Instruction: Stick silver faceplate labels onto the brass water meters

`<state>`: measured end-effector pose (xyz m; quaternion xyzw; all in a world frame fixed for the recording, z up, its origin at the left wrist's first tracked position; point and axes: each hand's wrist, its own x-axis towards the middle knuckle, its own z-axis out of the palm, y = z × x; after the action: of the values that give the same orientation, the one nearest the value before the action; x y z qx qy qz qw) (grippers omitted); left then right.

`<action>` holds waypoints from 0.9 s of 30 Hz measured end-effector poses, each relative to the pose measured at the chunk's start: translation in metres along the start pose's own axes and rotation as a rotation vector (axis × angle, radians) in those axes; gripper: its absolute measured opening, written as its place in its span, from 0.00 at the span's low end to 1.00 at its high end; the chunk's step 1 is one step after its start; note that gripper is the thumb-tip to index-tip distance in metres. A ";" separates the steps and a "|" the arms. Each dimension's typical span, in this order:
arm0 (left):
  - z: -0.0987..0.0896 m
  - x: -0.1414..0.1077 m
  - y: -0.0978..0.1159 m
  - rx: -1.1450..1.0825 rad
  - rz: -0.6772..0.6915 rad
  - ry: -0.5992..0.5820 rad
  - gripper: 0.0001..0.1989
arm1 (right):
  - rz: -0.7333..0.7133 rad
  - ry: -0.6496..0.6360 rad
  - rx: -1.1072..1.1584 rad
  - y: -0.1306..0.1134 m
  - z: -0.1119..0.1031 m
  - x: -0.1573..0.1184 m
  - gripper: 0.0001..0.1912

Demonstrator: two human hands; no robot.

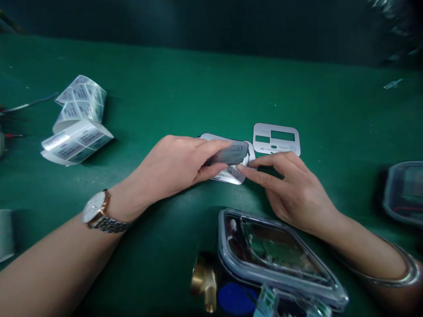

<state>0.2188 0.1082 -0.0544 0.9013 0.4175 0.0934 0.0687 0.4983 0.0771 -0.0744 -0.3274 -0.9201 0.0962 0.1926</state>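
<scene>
My left hand (pixel 185 160), with a watch on its wrist, pinches a grey, slightly curved panel label (pixel 231 153) between thumb and fingers. Under it lie overlapping silver-white panel labels (pixel 237 176), partly hidden by the hand. The thumb and forefinger of my right hand (pixel 291 189) close on the right edge of these labels, near the grey one's corner; exactly which layer they grip is hard to see. Just beyond my right hand, a silver label with rectangular cut-outs (pixel 284 145) lies flat on the green table.
A clear-lidded meter (pixel 277 255) with a brass threaded fitting (pixel 203 281) stands close in front of me. A curled strip of printed stickers (pixel 79 123) lies at left. Another clear-lidded case (pixel 405 193) is at the right edge. A dark area borders the green table (pixel 165 88).
</scene>
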 end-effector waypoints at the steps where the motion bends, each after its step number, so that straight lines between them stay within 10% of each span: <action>1: 0.000 -0.001 0.000 -0.008 -0.016 0.018 0.24 | 0.006 0.003 0.020 0.001 0.000 0.000 0.25; 27: 0.000 -0.007 0.002 0.079 0.052 -0.026 0.27 | -0.048 0.060 0.000 0.001 -0.009 0.002 0.15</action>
<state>0.2162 0.1018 -0.0544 0.9150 0.3962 0.0667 0.0361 0.5016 0.0799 -0.0659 -0.3081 -0.9214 0.0818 0.2222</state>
